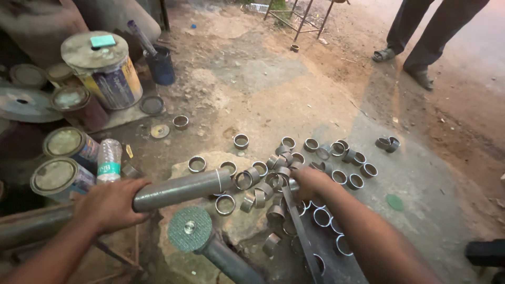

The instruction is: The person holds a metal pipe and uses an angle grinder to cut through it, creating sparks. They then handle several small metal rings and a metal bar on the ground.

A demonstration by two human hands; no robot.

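My left hand [109, 204] grips a long grey metal pipe [181, 188] that lies across a flat stone [231, 221]; a thin white line circles the pipe near its open end. My right hand [310, 181] reaches into a heap of several short cut metal rings [273, 176] scattered on the ground, its fingers closed on or among them; whether it holds one I cannot tell. Below the pipe sits an angle grinder with a green cutting disc [189, 229]. A flat metal bar [301, 231] lies under my right forearm.
Paint tins [102, 71] and smaller cans [68, 144] stand at the left with a plastic bottle [109, 160]. A dark bucket [159, 64] holds a rod. Another person's legs and sandals [415, 47] stand at the top right. A metal frame [300, 16] is beyond.
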